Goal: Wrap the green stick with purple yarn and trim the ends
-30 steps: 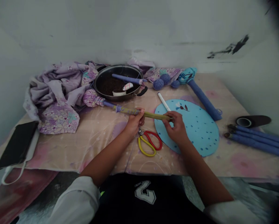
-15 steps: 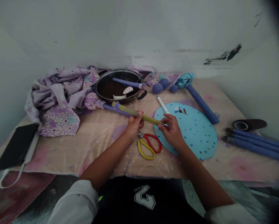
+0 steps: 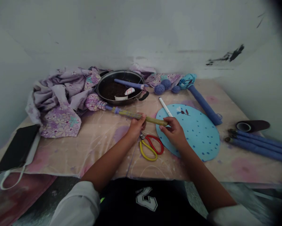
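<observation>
Since half a second ago, the far end of the greenish stick [image 3: 155, 121] has been dropping a little, and it is now lining up with the purple rod [image 3: 109, 107] below the black pan [image 3: 105, 101]. Left hand [image 3: 136, 125] is grasping the stick near its middle, while the right hand [image 3: 175, 130] is pinching its near end over the blue dotted disc [image 3: 195, 135]. Scissors [image 3: 151, 146] are lying on the counter [image 3: 103, 150] between the forearms, just beside the disc.
</observation>
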Demonstrator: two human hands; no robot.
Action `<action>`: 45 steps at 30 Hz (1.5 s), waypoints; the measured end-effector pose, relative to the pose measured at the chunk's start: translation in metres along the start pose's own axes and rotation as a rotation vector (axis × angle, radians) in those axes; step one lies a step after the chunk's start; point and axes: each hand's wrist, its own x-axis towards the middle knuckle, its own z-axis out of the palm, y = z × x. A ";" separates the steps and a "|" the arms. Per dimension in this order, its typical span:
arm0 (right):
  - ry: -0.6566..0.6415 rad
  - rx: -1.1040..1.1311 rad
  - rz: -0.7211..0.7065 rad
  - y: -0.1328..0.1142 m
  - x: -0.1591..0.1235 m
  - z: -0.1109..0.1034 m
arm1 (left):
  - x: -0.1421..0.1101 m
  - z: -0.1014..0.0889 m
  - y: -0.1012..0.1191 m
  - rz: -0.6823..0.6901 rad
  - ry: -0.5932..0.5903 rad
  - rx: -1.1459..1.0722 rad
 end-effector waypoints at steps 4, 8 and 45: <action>-0.037 0.012 0.040 0.001 0.001 -0.001 | 0.000 -0.001 0.001 -0.025 -0.050 -0.015; -0.182 0.279 0.305 -0.003 0.002 -0.001 | 0.000 -0.001 0.001 0.000 -0.075 -0.008; -0.077 0.203 0.125 -0.002 -0.001 0.002 | -0.002 -0.002 -0.001 -0.076 -0.181 0.042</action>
